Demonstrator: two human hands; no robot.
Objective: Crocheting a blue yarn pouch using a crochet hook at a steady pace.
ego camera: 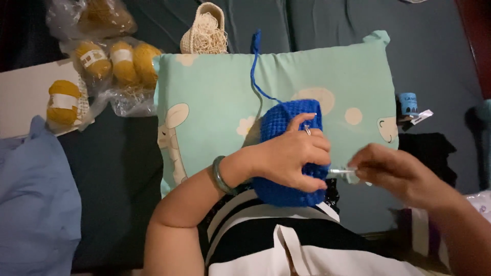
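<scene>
Blue crocheted fabric (289,153), thick and textured, sits clamped in the left hand (291,156), whose fingers (317,140) curl over its front, a ring showing on one of them and a green bangle (221,176) on the wrist. Just to the right, the right hand (396,171) pinches a pale, slender crochet hook (341,171) between thumb and fingertips, the hook's tip meeting the edge of the blue piece; this hand is motion-blurred, so the grip is hard to see in detail. A strand of blue yarn (254,66) climbs from the fabric across a mint-green pillow (215,102) printed with cartoon animals, which lies on the person's lap beneath the work. Beyond the pillow's upper edge stands a small cream net bag (205,31) with a woven handle; its contents cannot be made out. At upper left, clear plastic bags (110,56) hold several mustard-yellow yarn skeins (125,61), and one more skein (63,102) lies alone on a pale surface. A small blue spool (408,104) rests to the right of the pillow on a dark grey-green sheet (317,20).
</scene>
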